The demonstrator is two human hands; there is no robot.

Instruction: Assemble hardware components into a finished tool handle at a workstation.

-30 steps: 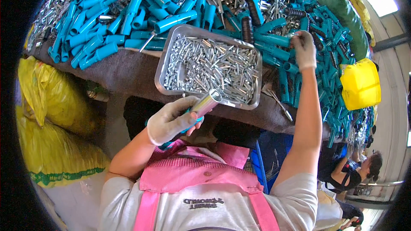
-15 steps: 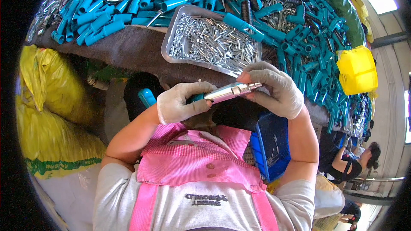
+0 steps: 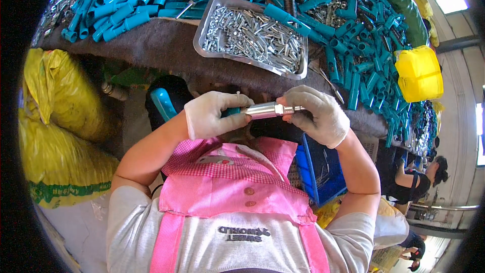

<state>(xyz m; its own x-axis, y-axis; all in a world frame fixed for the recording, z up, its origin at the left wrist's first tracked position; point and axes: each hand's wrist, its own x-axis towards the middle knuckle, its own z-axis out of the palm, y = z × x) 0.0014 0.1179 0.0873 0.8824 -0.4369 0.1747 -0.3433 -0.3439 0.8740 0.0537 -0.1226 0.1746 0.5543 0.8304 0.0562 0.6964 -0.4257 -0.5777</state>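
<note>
Fingers (image 3: pixel 237 102) of the left hand (image 3: pixel 212 115) wrap a teal handle with a silver metal sleeve (image 3: pixel 265 110), right hand (image 3: pixel 318 114) fingers pinching the sleeve's other end. Long axis runs left-right between both hands, just off the table's (image 3: pixel 166 50) near edge, below the metal tray (image 3: pixel 202 30). Open room toward the apron.

Right hand (image 3: pixel 316 116) off the tray (image 3: pixel 212 7) — now on the metal cylinder (image 3: pixel 265 110).
</note>
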